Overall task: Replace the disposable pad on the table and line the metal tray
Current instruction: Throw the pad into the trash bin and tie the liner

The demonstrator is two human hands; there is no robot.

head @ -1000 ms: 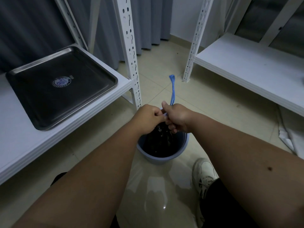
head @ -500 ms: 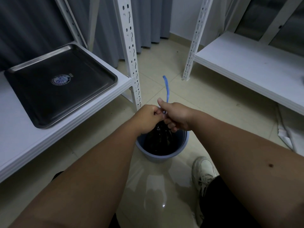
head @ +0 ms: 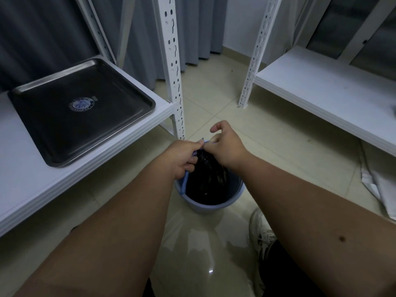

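Tray (head: 81,110) sits bare on the left shelf (head: 32,181), unlined. My hands, left (head: 182,159) and right (head: 222,144), both pinch the blue drawstring (head: 184,183) over the bin (head: 211,202), likely cinching its black bag (head: 205,174) shut for disposal.

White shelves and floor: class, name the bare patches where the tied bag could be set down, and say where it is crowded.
Free: the right shelf; the left shelf in front of the metal tray; floor tiles between the two uprights. Crowded: around the blue bin, where both hands grip the bag's drawstring, beside a shoe.
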